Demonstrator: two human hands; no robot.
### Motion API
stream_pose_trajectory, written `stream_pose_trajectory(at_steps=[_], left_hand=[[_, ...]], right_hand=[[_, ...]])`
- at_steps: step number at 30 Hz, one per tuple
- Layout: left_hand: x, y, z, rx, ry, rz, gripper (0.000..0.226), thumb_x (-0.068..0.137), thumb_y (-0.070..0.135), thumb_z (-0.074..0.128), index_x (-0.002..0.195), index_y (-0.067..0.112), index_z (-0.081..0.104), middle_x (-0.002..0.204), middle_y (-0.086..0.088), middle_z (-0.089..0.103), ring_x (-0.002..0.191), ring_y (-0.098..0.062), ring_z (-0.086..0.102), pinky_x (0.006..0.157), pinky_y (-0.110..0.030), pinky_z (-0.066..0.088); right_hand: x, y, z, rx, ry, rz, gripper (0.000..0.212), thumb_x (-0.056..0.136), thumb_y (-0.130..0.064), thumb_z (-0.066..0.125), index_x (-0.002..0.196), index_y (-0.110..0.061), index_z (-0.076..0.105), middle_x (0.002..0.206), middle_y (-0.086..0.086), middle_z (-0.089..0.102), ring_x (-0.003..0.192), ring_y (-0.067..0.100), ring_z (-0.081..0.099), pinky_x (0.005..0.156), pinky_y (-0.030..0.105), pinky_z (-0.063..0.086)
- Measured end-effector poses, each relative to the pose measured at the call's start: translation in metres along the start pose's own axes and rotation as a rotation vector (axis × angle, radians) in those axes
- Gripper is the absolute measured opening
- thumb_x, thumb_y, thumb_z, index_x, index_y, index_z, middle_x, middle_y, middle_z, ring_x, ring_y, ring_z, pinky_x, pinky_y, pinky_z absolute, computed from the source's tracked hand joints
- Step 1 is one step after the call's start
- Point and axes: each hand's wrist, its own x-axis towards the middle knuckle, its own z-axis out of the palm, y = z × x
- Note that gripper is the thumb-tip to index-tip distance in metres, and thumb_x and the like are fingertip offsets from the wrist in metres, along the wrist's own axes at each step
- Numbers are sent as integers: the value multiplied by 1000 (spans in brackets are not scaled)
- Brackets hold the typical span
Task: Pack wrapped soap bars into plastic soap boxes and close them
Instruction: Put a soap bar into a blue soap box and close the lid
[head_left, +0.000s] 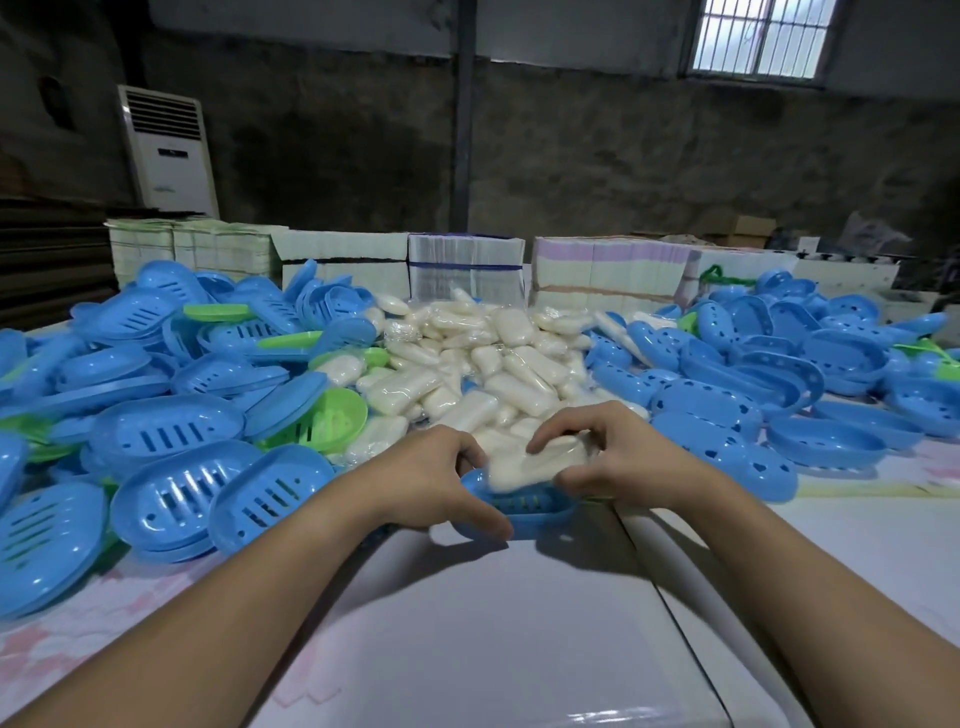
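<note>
A blue plastic soap box half (524, 512) with a slotted bottom sits in the middle of the table, gripped at its left end by my left hand (441, 480). My right hand (605, 457) holds a white wrapped soap bar (535, 462) that lies tilted over the open box, partly inside it. The bar is blurred. Behind my hands lies a big heap of wrapped soap bars (488, 358).
Slotted blue and a few green box halves (171, 415) are heaped on the left. Blue box halves with holes (779, 374) pile up on the right. Stacks of flat cartons (467, 265) line the table's far edge. White table surface (467, 623) lies in front of me.
</note>
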Motion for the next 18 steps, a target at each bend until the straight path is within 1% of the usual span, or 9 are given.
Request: stream_pose_trajectory(at_steps=[1, 3, 4, 6, 8, 12, 14, 16, 18], left_hand=[[0, 0, 0, -4, -1, -3, 55, 44, 51, 91, 88, 30, 65, 79, 9, 69, 64, -5, 59, 53, -24, 44], [0, 1, 0, -5, -1, -1, 60, 41, 54, 90, 90, 30, 65, 85, 4, 72, 69, -8, 61, 55, -26, 45], [0, 1, 1, -9, 1, -1, 62, 39, 56, 89, 91, 30, 65, 88, 1, 72, 70, -9, 62, 57, -28, 46], [0, 0, 2, -19, 15, 1, 64, 37, 57, 89, 91, 30, 67, 86, 3, 72, 67, -5, 61, 56, -27, 46], [1, 0, 3, -15, 31, -2, 64, 36, 56, 90, 91, 32, 69, 80, 10, 70, 63, -1, 60, 53, -24, 47], [1, 1, 4, -2, 51, 23, 62, 38, 54, 91, 92, 32, 70, 82, 9, 72, 71, -7, 66, 67, -33, 55], [0, 1, 3, 5, 56, 38, 59, 40, 54, 92, 91, 33, 71, 79, 9, 72, 66, -4, 63, 60, -28, 51], [-1, 1, 3, 10, 51, 41, 56, 42, 53, 93, 90, 32, 71, 77, 9, 71, 62, -2, 61, 53, -22, 45], [-2, 2, 2, 3, 45, 32, 56, 42, 53, 92, 90, 32, 71, 77, 10, 72, 63, -3, 62, 53, -23, 46]], right_hand=[[0, -2, 2, -10, -9, 0, 31, 59, -19, 69, 83, -39, 73, 83, -17, 69, 65, 7, 59, 61, 21, 46], [-1, -3, 3, -28, -22, -6, 28, 59, -19, 71, 81, -37, 73, 92, -8, 71, 84, 23, 64, 75, 38, 53], [-2, -5, 3, -23, -34, -9, 27, 59, -19, 71, 80, -36, 73, 96, -4, 71, 90, 26, 65, 82, 43, 53], [-3, -7, 4, -27, -57, -16, 25, 59, -20, 72, 77, -37, 73, 99, 0, 71, 94, 26, 65, 86, 45, 52], [-3, -8, 6, -55, -76, -16, 24, 59, -22, 71, 73, -41, 72, 97, -5, 71, 91, 21, 65, 85, 41, 53], [1, -7, 15, -85, -53, -23, 29, 66, -15, 72, 77, -42, 71, 98, -8, 71, 92, 14, 65, 86, 40, 53], [2, -4, 18, -109, -56, -36, 32, 68, -14, 72, 81, -43, 70, 100, -9, 71, 95, 11, 64, 88, 37, 53], [2, -2, 16, -128, -63, -47, 36, 71, -16, 75, 89, -47, 69, 102, -18, 69, 98, 3, 61, 87, 24, 51], [1, -2, 7, -97, -32, -28, 39, 71, -22, 79, 96, -50, 68, 105, -26, 65, 102, -4, 56, 79, 10, 45]])
